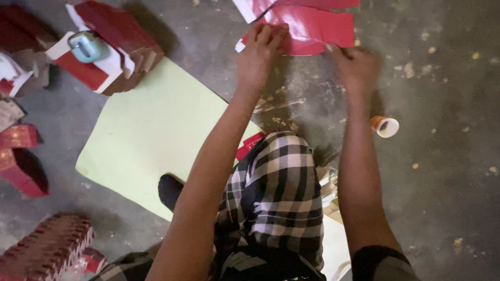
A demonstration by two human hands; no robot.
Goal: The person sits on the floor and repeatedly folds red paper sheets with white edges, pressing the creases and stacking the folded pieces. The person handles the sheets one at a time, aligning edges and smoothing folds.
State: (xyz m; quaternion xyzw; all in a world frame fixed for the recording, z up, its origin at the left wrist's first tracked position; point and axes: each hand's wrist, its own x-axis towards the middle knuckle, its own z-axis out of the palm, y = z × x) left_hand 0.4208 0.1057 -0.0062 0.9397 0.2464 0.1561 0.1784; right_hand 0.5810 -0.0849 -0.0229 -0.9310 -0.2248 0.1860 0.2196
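We see left hand [259,52] pinching red card sheet [312,28] on floor [442,156], right hand [357,67] closed at its edge (blurred); glossy sheet could tear or slip, we judge.

Floor-level craft workshop — stained concrete floor [448,171]; stacked red card cut-outs [47,250]

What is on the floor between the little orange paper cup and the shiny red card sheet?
Only the person's right hand, at the red glossy card sheet. Below it, bare grey floor reaches the small orange paper cup, as the head view shows.
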